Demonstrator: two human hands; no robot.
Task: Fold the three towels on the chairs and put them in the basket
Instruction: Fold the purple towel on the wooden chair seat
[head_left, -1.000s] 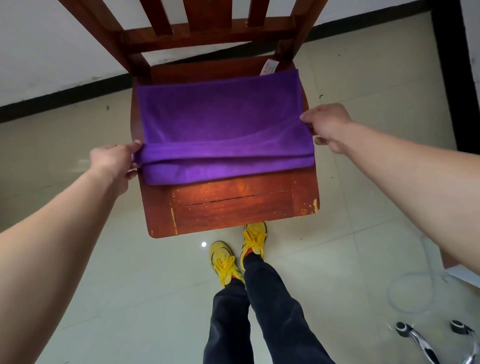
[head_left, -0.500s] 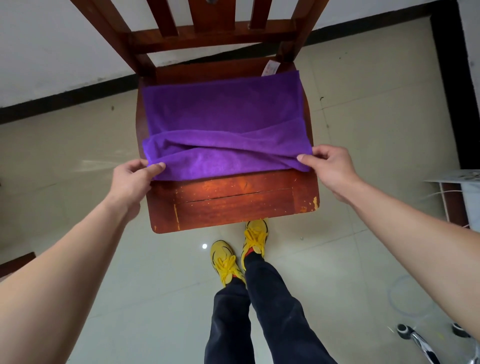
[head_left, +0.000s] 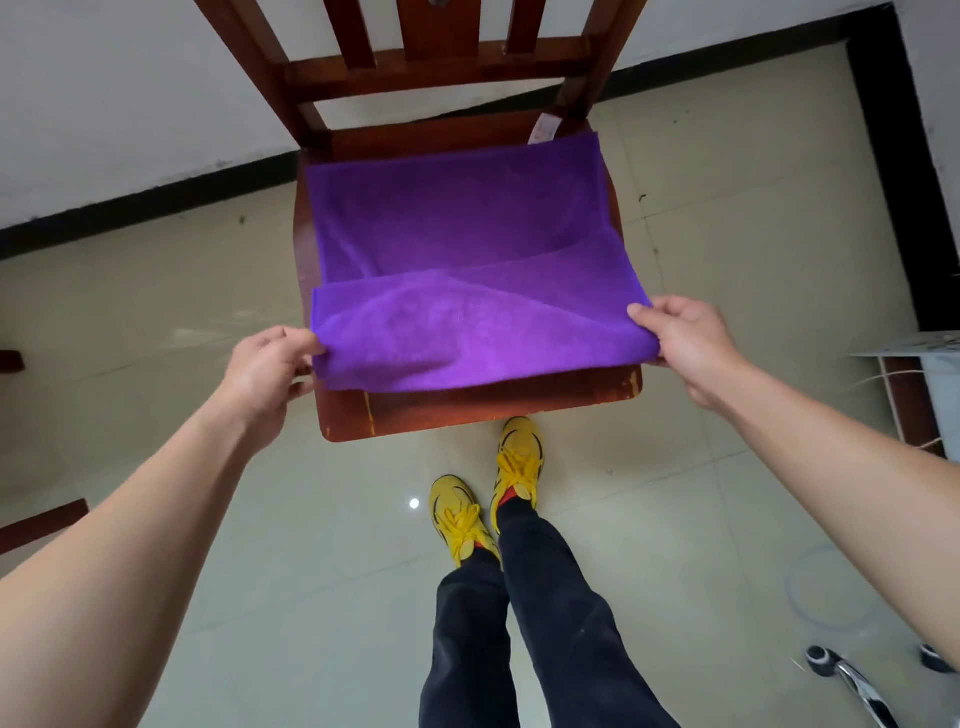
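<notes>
Plain indoor rm: tiled floor (head_left: 753, 260), white wall (head_left: 130, 104), wooden chair (head_left: 467, 410).

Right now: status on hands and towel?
Left hand and right hand each pinch a near corner of the purple towel. Towel part-folded on the chair seat, near flap lifted. Basket not in view.

On the chair seat (head_left: 498, 410), a towel (head_left: 457, 228), near flap doubled over the far part. At its near left corner, the left hand (head_left: 265, 364); at the near right, the right hand (head_left: 685, 348). Just before the seat, two shoes (head_left: 517, 457). Low right, possibly a wheeled base (head_left: 844, 673).
</notes>
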